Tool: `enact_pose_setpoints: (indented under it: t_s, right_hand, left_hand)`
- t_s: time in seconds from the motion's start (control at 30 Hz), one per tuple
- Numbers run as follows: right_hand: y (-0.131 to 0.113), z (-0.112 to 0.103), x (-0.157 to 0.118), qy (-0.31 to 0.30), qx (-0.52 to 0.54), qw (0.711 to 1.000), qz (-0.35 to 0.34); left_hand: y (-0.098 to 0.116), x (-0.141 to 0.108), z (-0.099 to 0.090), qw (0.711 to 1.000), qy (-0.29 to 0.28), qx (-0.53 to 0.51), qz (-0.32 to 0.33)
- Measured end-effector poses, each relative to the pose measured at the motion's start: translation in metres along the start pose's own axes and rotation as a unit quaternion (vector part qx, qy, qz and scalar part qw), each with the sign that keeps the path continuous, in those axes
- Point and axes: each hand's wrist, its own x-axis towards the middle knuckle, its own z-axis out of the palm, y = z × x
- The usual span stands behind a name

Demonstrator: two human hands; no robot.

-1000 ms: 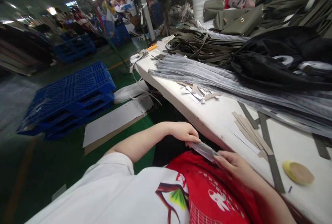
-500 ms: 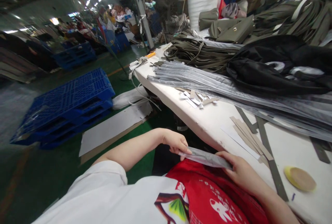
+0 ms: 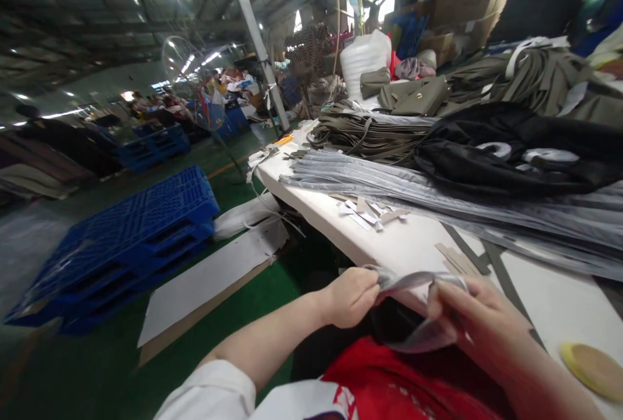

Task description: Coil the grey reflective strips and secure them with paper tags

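A grey strip [image 3: 413,282] in a filmy wrap is held between my two hands, in front of the table's near edge. My left hand [image 3: 351,296] is closed in a fist round its left end. With thumb and fingers, my right hand [image 3: 467,309] pinches the strip on the right, and a loop of it hangs down below. The strip is bent and somewhat blurred. Beyond my hands, a long bundle of grey wrapped strips [image 3: 350,180] lies on the white table [image 3: 321,209], with small paper and tan scraps [image 3: 372,212] in front of it.
Olive straps [image 3: 355,131] and a black bag [image 3: 452,154] lie further back on the table. A yellow tape roll [image 3: 596,368] is at the right. On the floor to the left are stacked blue pallets [image 3: 146,219] and a long white board [image 3: 214,277].
Both hands have risen toward the table edge. The strip, nearly straight before, is now bent into a loop. The view has tilted upward.
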Motion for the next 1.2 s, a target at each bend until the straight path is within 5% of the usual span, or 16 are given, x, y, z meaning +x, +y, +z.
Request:
enact_pose_setpoints:
  t_s: [0.1, 0.2, 0.3, 0.37, 0.43, 0.5, 0.57, 0.63, 0.7, 0.77, 0.83, 0.93, 1.0, 1.1, 1.17, 1.2]
  right_hand:
    - [-0.005, -0.033, 0.018, 0.122, -0.159, 0.980, -0.009]
    - [0.001, -0.025, 0.024, 0.194, -0.263, 0.941, -0.091]
    - [0.013, 0.017, 0.019, 0.042, -0.218, 0.967, -0.123]
    - [0.021, 0.048, 0.012, -0.063, -0.171, 0.979, -0.091]
    - [0.024, 0.067, 0.003, -0.173, -0.111, 0.978, -0.044]
    - [0.021, 0.068, -0.008, -0.271, -0.044, 0.961, -0.017]
    - [0.013, 0.049, -0.016, -0.288, 0.001, 0.957, -0.021]
    - [0.004, 0.021, -0.016, -0.173, -0.032, 0.984, -0.027]
    - [0.000, -0.003, -0.010, 0.016, -0.148, 0.988, -0.049]
    - [0.004, -0.012, -0.001, 0.148, -0.261, 0.948, -0.103]
    - [0.015, -0.002, 0.005, 0.137, -0.292, 0.934, -0.153]
    - [0.036, 0.032, 0.008, 0.013, -0.216, 0.967, -0.133]
    - [0.044, 0.052, 0.005, -0.058, -0.139, 0.985, -0.080]
    - [0.043, 0.056, -0.008, -0.230, -0.027, 0.973, -0.016]
    - [0.035, 0.041, -0.015, -0.279, 0.013, 0.960, -0.002]
    - [0.031, 0.030, -0.017, -0.252, 0.004, 0.968, 0.002]
  left_hand:
    - [0.008, -0.010, 0.013, 0.995, -0.035, -0.087, -0.040]
    - [0.016, -0.010, 0.020, 0.937, -0.008, -0.320, -0.142]
    - [0.031, -0.005, 0.022, 0.863, 0.013, -0.488, -0.132]
    - [0.038, -0.002, 0.020, 0.871, 0.116, -0.472, -0.074]
    - [0.034, -0.002, 0.015, 0.900, 0.289, -0.325, 0.013]
    - [0.020, -0.003, 0.008, 0.907, 0.398, -0.082, 0.109]
    - [0.002, -0.004, 0.003, 0.907, 0.363, 0.115, 0.179]
    - [-0.010, -0.005, 0.006, 0.936, 0.249, 0.176, 0.174]
    - [-0.010, -0.004, 0.014, 0.982, 0.139, 0.107, 0.071]
    - [0.002, -0.002, 0.024, 0.991, 0.067, -0.070, -0.094]
    - [0.019, 0.000, 0.031, 0.934, 0.021, -0.289, -0.208]
    - [0.042, 0.003, 0.032, 0.861, 0.051, -0.475, -0.175]
    - [0.043, 0.003, 0.027, 0.890, 0.166, -0.415, -0.087]
    - [0.022, 0.002, 0.015, 0.944, 0.310, -0.101, 0.054]
    - [0.003, 0.000, 0.010, 0.952, 0.275, 0.083, 0.107]
    - [-0.004, -0.001, 0.008, 0.958, 0.232, 0.134, 0.106]
